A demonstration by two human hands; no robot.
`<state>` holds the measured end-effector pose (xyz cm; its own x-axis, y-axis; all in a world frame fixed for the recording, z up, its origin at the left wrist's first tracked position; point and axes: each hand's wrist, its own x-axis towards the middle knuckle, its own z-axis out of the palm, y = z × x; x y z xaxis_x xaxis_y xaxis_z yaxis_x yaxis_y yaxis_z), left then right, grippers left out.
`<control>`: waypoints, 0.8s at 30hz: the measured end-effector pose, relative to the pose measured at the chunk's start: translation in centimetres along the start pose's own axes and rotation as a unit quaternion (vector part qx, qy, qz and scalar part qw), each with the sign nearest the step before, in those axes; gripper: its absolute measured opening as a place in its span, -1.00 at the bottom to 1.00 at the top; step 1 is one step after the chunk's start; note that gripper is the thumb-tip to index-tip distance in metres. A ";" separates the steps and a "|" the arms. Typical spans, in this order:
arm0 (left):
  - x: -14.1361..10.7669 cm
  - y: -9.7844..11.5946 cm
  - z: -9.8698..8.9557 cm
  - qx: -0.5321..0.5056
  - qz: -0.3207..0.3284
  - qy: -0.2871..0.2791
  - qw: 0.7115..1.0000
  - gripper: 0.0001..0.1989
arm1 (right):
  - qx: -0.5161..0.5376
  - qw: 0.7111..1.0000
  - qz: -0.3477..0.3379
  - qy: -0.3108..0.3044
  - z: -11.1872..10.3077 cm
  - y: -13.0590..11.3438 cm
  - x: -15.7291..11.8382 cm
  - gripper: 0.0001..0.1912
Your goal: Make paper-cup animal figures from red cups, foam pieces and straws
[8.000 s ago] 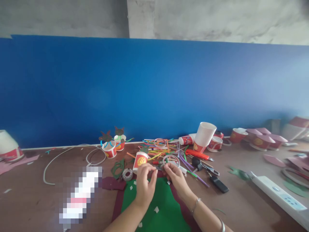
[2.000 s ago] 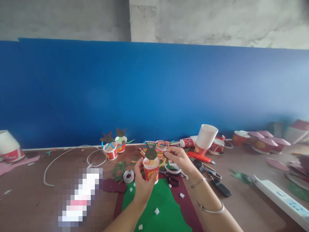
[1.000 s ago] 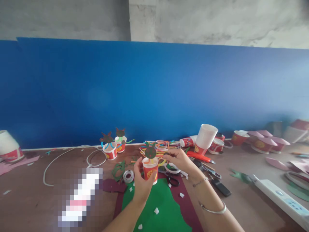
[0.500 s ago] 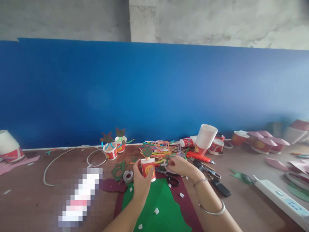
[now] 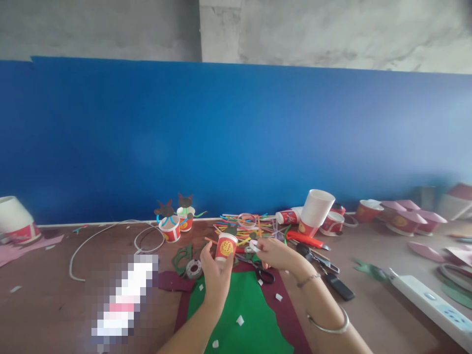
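My left hand is wrapped round a red and white paper cup with a gold print. The cup's top leans away, and a dark green paper cutout shows behind its rim. Beside the cup, the curled fingers of my right hand pinch a white ring-shaped thing, partly hidden by the fingers. Black-handled scissors lie just below that hand. Left of the cup are a roll of tape and a cut green paper.
Coloured pipe cleaners are heaped behind my hands. Two cups with dark paper heads stand back left. To the right are stacked white cups, an orange-red cutter, keys and a power strip. Green paper lies in front.
My left hand has tipped the cup's top away from me, so the dark green cutout is now mostly hidden behind it. My right hand has shifted only slightly.
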<state>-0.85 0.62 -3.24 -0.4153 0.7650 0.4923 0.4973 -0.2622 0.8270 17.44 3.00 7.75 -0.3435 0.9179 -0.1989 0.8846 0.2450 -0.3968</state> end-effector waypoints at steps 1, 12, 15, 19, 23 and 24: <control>0.0 0.0 0.0 0.009 0.029 -0.003 1.000 -0.39 | 0.037 0.999 -0.012 -0.021 -0.1 -0.2 -0.2 -0.81; -1.3 2.5 -1.3 -0.015 0.212 -0.193 0.958 -0.46 | 0.118 0.991 -0.053 -0.045 0.5 -2.0 -0.8 -0.87; -1.4 2.9 -1.5 -0.047 0.203 -0.214 0.954 -0.46 | 0.102 0.992 -0.062 -0.031 0.5 -2.4 -0.9 -0.88; -1.2 3.2 -1.8 -0.085 0.180 -0.211 0.957 -0.53 | 0.086 0.994 -0.066 -0.017 0.5 -2.7 -1.1 -0.87; -1.1 3.4 -2.0 -0.093 0.177 -0.209 0.957 -0.59 | 0.067 0.995 -0.075 -0.008 0.4 -2.7 -1.1 -0.85; -1.1 3.5 -2.0 -0.097 0.178 -0.206 0.957 -0.60 | 0.063 0.995 -0.079 -0.004 0.4 -2.7 -1.1 -0.84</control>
<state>-0.22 -2.28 -0.35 0.1092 0.7641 0.6358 0.3847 -0.6223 0.6818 15.32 1.26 8.68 -0.4786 0.8679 -0.1327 0.7731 0.3450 -0.5323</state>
